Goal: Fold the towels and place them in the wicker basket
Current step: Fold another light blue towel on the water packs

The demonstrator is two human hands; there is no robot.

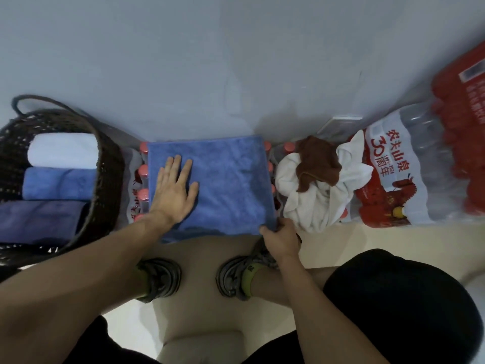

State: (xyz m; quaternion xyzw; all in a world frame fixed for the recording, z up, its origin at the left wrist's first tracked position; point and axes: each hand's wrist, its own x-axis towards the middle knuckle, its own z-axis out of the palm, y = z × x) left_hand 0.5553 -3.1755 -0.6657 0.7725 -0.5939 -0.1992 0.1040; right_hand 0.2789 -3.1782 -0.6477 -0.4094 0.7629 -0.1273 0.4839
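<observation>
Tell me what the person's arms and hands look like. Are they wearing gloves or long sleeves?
No gloves and no long sleeves. The left hand and the right hand are both bare, and both forearms are uncovered as far as the picture shows. I can see no watch, ring or bracelet on either one. Lower down, the person wears dark clothing, grey sneakers and yellow-green socks.

Floor (393,240): pale, smooth, meeting a grey wall. Standing on it, along the wall:
- shrink-wrapped packs of red-capped water bottles (393,179), in a row; farthest right, a red-wrapped pack (462,143);
- dark wicker basket (105,179), at the left end, touching the nearest pack;
- grey sneakers (233,277), a pair, on the person's feet, near the packs.
</observation>
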